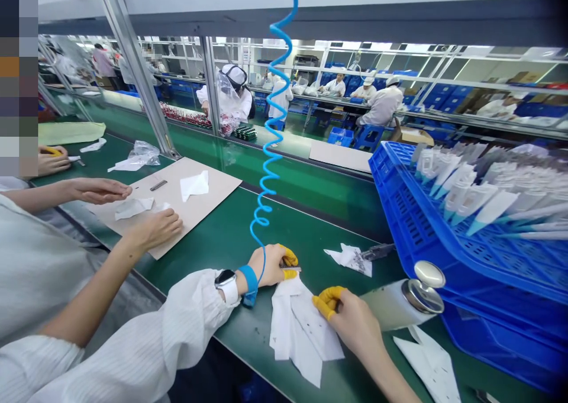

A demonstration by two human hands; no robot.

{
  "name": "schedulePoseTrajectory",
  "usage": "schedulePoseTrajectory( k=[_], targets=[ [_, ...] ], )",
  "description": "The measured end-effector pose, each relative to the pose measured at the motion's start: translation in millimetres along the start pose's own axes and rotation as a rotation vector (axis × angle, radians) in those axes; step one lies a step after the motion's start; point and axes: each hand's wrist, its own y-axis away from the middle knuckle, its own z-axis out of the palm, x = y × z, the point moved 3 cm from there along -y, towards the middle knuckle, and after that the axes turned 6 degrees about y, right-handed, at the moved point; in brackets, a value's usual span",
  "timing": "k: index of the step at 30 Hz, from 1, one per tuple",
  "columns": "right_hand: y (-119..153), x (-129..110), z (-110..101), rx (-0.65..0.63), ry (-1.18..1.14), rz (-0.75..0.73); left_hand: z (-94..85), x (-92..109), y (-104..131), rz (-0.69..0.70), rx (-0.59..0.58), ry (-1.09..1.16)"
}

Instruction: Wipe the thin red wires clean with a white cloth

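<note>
My left hand, with yellow finger covers, a blue wrist strap and a white watch, pinches a small thin metallic piece above the green table. Beneath and beside it lie white cloths marked with dark specks. At the right edge of these cloths is my right hand, its yellow-covered thumb and fingers curled together; whatever they hold, if anything, is too small to make out. A cylindrical bottle with a round metal top stands just behind my right hand.
Blue crates with white and blue strips fill the right side. A coiled blue cord hangs to my left wrist. Other cloths lie near the crates. At left, a co-worker's hands rest over a beige board.
</note>
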Motion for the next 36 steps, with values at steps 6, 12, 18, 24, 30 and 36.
schedulePoseTrajectory(
  k=[6,12,18,24,30,36],
  targets=[
    [8.3,4.8,-0.6,-0.009,-0.002,0.015,-9.5,-7.5,-4.6,-0.021,-0.006,-0.025],
    [4.5,17.5,3.0,-0.015,-0.135,0.033,-18.4,-9.4,4.9,-0.076,0.076,-0.014],
    [-0.6,23.7,11.7,-0.053,-0.566,0.028,-33.8,-6.8,55.0,-0.309,0.241,-0.079],
    [3.1,2.7,17.3,0.034,-0.985,0.13,-16.5,6.4,89.1,-0.261,0.142,-0.116],
    [19.3,-8.9,-12.0,0.125,-1.205,0.263,26.4,32.9,73.4,-0.208,0.041,-0.046],
    [41.3,-1.6,-18.0,0.291,-1.394,0.4,59.6,50.5,65.8,-0.244,-0.031,0.351]
  ],
)
